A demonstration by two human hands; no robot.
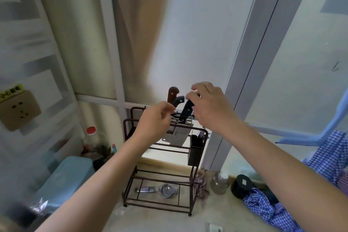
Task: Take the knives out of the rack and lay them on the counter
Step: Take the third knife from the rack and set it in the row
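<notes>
A dark brown metal rack [195, 158] stands on the pale counter [160, 220]. Three knife handles stick up from its top slots: a brown wooden one [172, 93], a dark one [178, 100] and a black riveted one [187, 110]. A cleaver blade [176, 138] hangs below them inside the rack. My right hand [211, 107] pinches the top end of the black handle, and that knife still sits in its slot. My left hand [156, 118] hovers just left of the handles with loosely curled fingers, holding nothing.
A metal squeezer [162, 190] lies on the rack's bottom shelf and a black cup [195, 149] hangs on its right side. Right of the rack are a glass jar [219, 182], a black round tin [242, 186] and blue checked cloth [273, 213]. A blue box [66, 181] stands at left.
</notes>
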